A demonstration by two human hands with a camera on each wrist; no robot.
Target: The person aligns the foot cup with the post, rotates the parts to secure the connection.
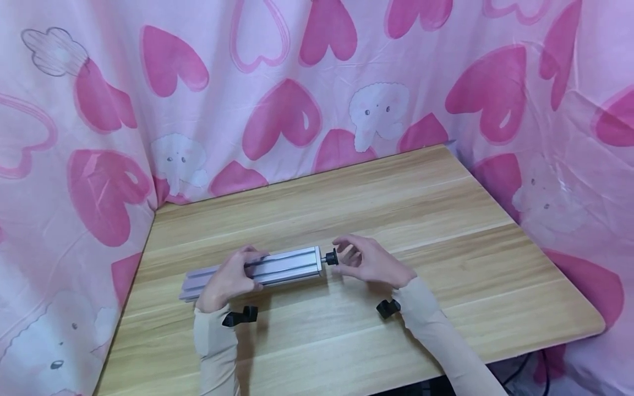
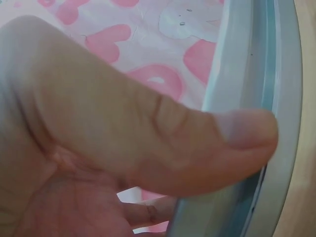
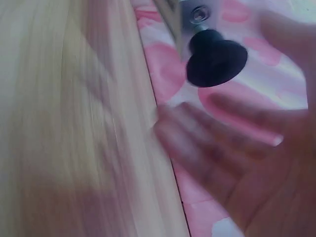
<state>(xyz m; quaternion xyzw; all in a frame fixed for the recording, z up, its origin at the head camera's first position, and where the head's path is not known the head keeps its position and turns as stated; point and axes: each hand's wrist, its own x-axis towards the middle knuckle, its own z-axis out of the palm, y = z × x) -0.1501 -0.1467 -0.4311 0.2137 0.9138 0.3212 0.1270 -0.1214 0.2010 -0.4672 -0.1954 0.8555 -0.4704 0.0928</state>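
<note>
My left hand grips a silver aluminium profile with long grooves. In the left wrist view the thumb lies across the grooved face of the profile. A black levelling foot with a round base sticks out of the profile's right end on a metal stud. Beside this foot is my right hand, fingers loosely bent and spread. The right wrist view has the foot apart from the blurred fingers, with nothing in the palm.
A wood-grain table lies under both hands. Pink curtain with hearts borders its back and sides. Black wrist mounts sit at both sleeves. Dark cables hang below the front right edge.
</note>
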